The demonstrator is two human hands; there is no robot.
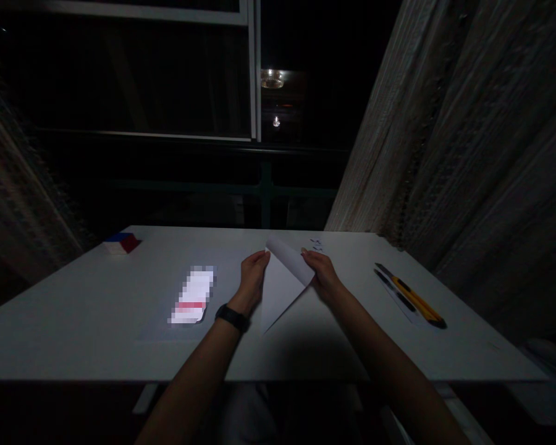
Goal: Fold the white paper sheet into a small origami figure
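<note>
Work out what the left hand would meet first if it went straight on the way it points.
The left hand would first meet the paper, which it holds. Past that, the far part of the table seems next in line, though depth is unclear.

A white table (111, 334) spans the dim room, its top pale grey in the low light. Past its far edge, a light window frame (254, 74) crosses dark glass, where 2 small lit fixtures, 1 round light (272, 78) above 1 smaller light (276, 122), glow (reflected or beyond the glass, I can't tell). A green bar (265, 191) stands low behind the table. 2 curtains flank the window: a striped right curtain (380, 123) and a darker left curtain (23, 179).
</note>
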